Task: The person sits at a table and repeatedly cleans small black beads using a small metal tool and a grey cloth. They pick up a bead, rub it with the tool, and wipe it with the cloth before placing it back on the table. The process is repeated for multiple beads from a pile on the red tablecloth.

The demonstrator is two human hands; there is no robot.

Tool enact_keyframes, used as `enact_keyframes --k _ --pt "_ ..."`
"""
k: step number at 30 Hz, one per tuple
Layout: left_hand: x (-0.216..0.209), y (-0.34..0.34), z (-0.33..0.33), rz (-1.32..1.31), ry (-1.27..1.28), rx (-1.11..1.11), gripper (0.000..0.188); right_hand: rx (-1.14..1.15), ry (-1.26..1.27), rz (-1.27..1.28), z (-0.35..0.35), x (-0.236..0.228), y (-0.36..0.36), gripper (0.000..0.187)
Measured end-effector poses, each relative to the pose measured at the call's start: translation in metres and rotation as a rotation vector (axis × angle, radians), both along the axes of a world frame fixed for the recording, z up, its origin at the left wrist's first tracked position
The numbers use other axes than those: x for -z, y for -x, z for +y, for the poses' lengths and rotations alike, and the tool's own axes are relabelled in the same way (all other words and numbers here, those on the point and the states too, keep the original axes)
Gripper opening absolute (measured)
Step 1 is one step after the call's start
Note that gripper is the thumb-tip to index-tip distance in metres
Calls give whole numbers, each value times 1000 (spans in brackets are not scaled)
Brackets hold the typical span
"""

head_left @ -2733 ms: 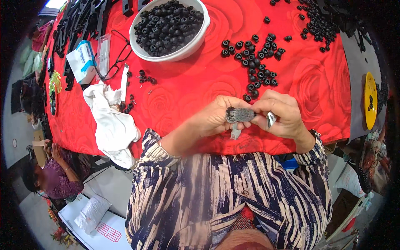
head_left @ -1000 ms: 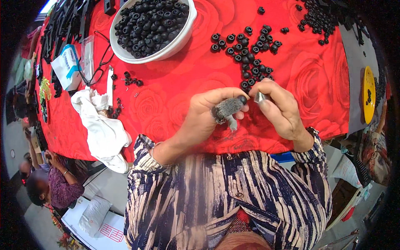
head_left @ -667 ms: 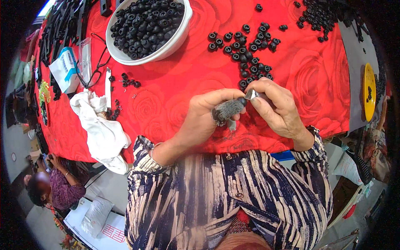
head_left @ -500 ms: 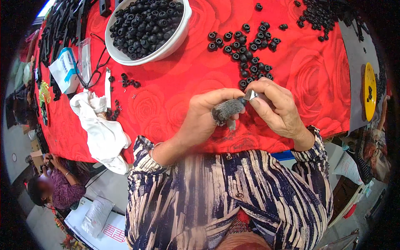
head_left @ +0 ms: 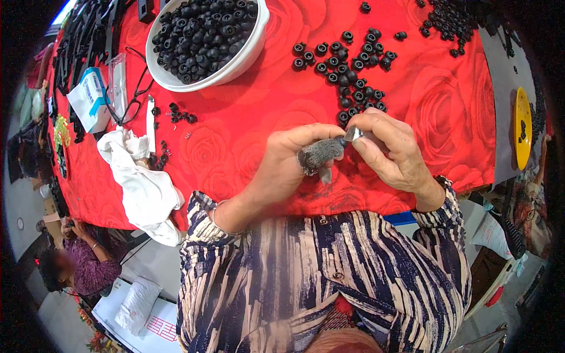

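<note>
My left hand (head_left: 281,162) pinches a small dark rounded part (head_left: 342,141) between its fingertips, in front of my body. One of its fingers wears a fuzzy grey fabric sleeve (head_left: 322,154) with grey dust on it. My right hand (head_left: 389,150) grips a short shiny metal blade (head_left: 352,133), whose edge meets the dark part; fingers hide most of that part. Just beyond my hands lie several loose black knob-like parts (head_left: 359,84) with round sockets. A white bowl (head_left: 250,62) at the far left is heaped with the same kind of black parts (head_left: 203,41).
On the red rose-patterned tablecloth (head_left: 235,147) lie a white cloth (head_left: 144,188), glasses (head_left: 134,109) and a blue-white packet (head_left: 89,100). A yellow plate (head_left: 522,147) stands at right. More black pieces (head_left: 450,23) lie far right. Another person (head_left: 88,265) sits at lower left.
The bowl appears slightly further left. My hands stay almost in place, blade against the small part, with only a slight shift of the left fingers.
</note>
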State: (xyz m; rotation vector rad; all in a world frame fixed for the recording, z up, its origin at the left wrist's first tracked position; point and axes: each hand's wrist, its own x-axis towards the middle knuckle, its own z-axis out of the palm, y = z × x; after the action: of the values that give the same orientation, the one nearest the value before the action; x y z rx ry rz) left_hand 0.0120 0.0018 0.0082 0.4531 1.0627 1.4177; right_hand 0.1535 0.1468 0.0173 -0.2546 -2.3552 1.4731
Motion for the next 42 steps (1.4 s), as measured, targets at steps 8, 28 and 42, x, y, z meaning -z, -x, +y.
enact_keyframes --k 8,28,42 --pt "5 4 -1 17 -21 50 21 -74 11 -31 6 -1 1 14" --pt "16 15 4 23 -71 -57 28 -86 19 20 2 -1 1 15" --pt "11 8 3 3 -64 22 24 39 27 -27 1 2 1 15"
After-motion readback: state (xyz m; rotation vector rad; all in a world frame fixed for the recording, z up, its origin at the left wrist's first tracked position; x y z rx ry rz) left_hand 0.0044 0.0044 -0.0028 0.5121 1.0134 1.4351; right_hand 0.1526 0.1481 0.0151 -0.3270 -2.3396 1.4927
